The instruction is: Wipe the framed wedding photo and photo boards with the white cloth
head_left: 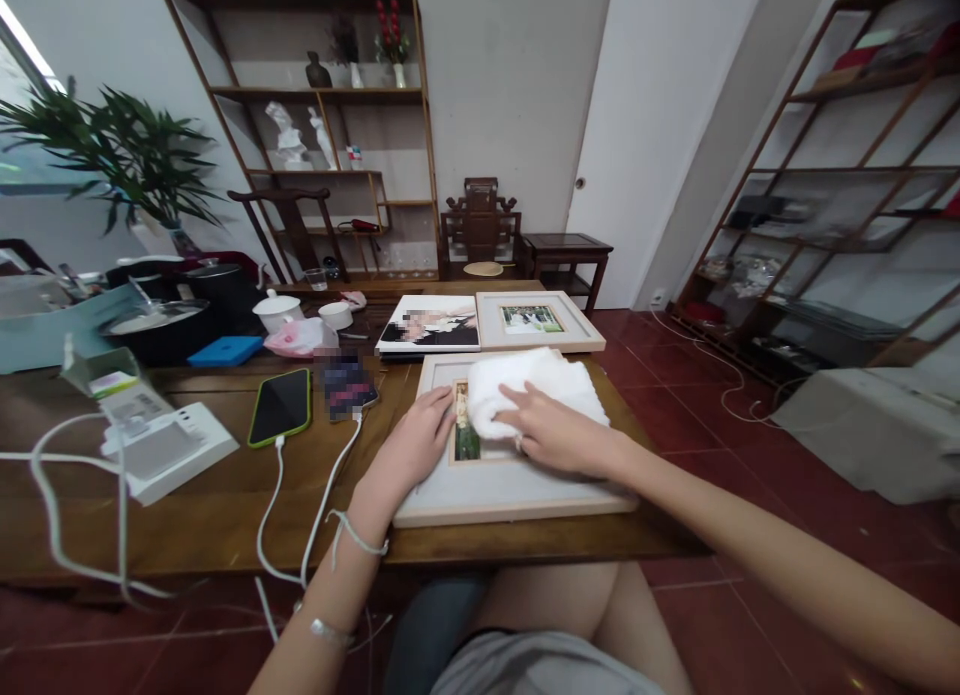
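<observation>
Rests the left hand (424, 425) on the left side of the frame (465, 493), flat on the table (555, 543), with fingers close together. Presses a cloth (574, 385) across the far right part of the frame with the right hand (547, 430), with fingers spread; cannot tell whether also pinching. Has a print (427, 325) and another frame (585, 327) beyond the frame, a phone (280, 405) left of it.

Your cloth (574, 390) hides part of the photo (466, 443) in the frame (517, 512); left of the frame, pixelation obscures a cabled device (348, 387).
</observation>
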`<state>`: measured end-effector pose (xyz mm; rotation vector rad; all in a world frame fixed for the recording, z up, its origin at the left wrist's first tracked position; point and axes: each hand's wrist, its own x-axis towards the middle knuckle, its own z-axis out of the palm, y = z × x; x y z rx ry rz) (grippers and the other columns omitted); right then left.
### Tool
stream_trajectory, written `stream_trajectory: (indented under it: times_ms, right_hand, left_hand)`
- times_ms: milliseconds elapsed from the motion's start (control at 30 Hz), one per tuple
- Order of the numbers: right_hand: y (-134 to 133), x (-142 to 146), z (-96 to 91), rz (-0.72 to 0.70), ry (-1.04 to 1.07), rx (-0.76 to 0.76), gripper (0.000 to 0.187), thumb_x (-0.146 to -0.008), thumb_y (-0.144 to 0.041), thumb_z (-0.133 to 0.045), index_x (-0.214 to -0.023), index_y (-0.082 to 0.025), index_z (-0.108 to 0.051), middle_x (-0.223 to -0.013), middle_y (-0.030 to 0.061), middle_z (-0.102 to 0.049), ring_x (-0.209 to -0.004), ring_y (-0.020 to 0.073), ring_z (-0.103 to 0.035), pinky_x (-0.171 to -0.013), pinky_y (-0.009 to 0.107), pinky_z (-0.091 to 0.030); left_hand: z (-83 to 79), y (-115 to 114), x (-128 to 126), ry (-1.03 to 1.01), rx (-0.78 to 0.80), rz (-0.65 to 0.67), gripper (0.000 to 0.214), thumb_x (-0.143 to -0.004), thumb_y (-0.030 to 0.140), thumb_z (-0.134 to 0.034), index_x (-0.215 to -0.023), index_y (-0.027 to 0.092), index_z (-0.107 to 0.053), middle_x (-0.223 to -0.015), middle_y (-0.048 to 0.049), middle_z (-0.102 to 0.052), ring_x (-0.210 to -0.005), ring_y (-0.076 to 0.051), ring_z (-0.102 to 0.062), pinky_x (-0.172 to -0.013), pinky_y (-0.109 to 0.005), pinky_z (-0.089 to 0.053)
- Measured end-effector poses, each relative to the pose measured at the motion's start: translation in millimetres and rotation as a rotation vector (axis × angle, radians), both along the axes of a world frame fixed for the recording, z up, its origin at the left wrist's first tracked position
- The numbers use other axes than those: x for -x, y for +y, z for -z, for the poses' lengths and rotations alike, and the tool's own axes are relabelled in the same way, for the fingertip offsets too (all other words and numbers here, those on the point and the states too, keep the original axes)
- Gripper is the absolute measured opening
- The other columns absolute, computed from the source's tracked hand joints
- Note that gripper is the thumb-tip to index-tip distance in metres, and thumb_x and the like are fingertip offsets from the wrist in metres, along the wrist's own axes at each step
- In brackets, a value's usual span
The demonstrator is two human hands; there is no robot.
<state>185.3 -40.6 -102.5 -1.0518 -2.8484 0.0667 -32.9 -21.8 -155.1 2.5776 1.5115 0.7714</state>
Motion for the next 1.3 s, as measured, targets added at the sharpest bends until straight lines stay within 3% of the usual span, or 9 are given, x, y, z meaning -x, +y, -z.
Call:
stream_trajectory:
  times_ms: [133,233,333,400,533,700,867,1067,1300]
  right_hand:
    - [-66,-4,-20.7,-0.036,0.05,0.165,0.032,-0.075,-0.007,-0.043,-0.1,-0.017,-0.061,-0.123,0.0154,-0.055,-0.113,0.0273,-0.05,-0.093,0.042,-0.039]
    - [-99,0,-24.6,-0.05,0.088,0.19,0.027,-0.074,-0.008,-0.046,-0.095,-0.018,-0.061,-0.124,0.0137,-0.055,-0.121,0.0252,-0.045,-0.101,0.041,-0.033]
    - [-104,7,-13.6,-0.038,0.112,0.14,0.032,-0.072,-0.008,-0.051,-0.101,-0.017,-0.06,-0.131,0.0136,-0.05,-0.131,0.0265,-0.032,-0.107,0.045,-0.024]
    - [-90,10,-3.9,0.02,0.101,0.084,0.037,-0.072,-0.007,-0.051,-0.108,-0.015,-0.059,-0.134,0.0155,-0.047,-0.131,0.0282,-0.03,-0.106,0.048,-0.024]
    - [-36,4,6.4,0.162,0.019,-0.046,0.04,-0.075,-0.005,-0.049,-0.114,-0.013,-0.057,-0.127,0.0207,-0.052,-0.124,0.029,-0.041,-0.1,0.047,-0.032]
    - [37,-10,4.8,0.227,-0.077,-0.216,0.035,-0.077,-0.004,-0.047,-0.109,-0.011,-0.059,-0.12,0.0189,-0.056,-0.125,0.03,-0.039,-0.101,0.049,-0.025]
    - [59,-12,4.7,0.262,-0.085,-0.244,0.035,-0.079,-0.004,-0.044,-0.11,-0.009,-0.058,-0.11,0.0199,-0.06,-0.122,0.0335,-0.04,-0.097,0.053,-0.026]
    - [6,-18,0.9,0.113,-0.128,-0.115,0.032,-0.08,-0.005,-0.043,-0.107,-0.012,-0.059,-0.108,0.019,-0.061,-0.108,0.0275,-0.053,-0.095,0.046,-0.032]
    - [-77,-25,-22.1,0.001,-0.035,0.165,0.032,-0.078,-0.006,-0.045,-0.104,-0.019,-0.059,-0.117,0.0147,-0.058,-0.113,0.0266,-0.05,-0.094,0.039,-0.036]
  left_hand:
    - [-1.4,-2,-1,-0.002,0.02,-0.017,0.037,-0.091,0.022,-0.037,-0.121,0.009,-0.054,-0.128,-0.015,-0.055,-0.121,-0.023,-0.049,-0.105,-0.038,-0.036]
    - [-3.7,-4,-1,0.004,0.032,-0.032,0.038,-0.091,0.023,-0.037,-0.123,0.008,-0.053,-0.129,-0.0151,-0.054,-0.122,-0.023,-0.048,-0.105,-0.038,-0.036]
    - [-5.0,-5,-2,0.008,0.038,-0.039,0.038,-0.091,0.023,-0.037,-0.123,0.008,-0.053,-0.13,-0.0152,-0.053,-0.122,-0.023,-0.048,-0.105,-0.037,-0.035]
    - [-4.7,-5,-2,0.009,0.041,-0.039,0.038,-0.091,0.023,-0.037,-0.122,0.008,-0.053,-0.13,-0.0157,-0.053,-0.122,-0.023,-0.048,-0.105,-0.038,-0.035]
    - [-3.0,-3,-1,0.009,0.045,-0.03,0.039,-0.092,0.025,-0.036,-0.122,0.009,-0.054,-0.131,-0.0151,-0.052,-0.123,-0.023,-0.047,-0.105,-0.039,-0.036]
    - [-4.3,-4,0,0.011,0.04,-0.025,0.038,-0.092,0.025,-0.036,-0.122,0.01,-0.054,-0.131,-0.0138,-0.053,-0.122,-0.023,-0.047,-0.104,-0.039,-0.037]
    - [-6.5,-6,0,0.004,0.024,-0.027,0.037,-0.092,0.024,-0.036,-0.121,0.01,-0.054,-0.13,-0.0138,-0.054,-0.121,-0.023,-0.049,-0.104,-0.039,-0.038]
    - [-4.1,-3,-1,-0.007,0.016,-0.015,0.036,-0.091,0.023,-0.036,-0.12,0.01,-0.055,-0.129,-0.014,-0.055,-0.121,-0.023,-0.049,-0.105,-0.04,-0.036]
    - [-2.9,-3,-1,-0.003,0.035,-0.021,0.039,-0.092,0.025,-0.037,-0.122,0.007,-0.054,-0.13,-0.0166,-0.053,-0.123,-0.024,-0.047,-0.106,-0.038,-0.034]
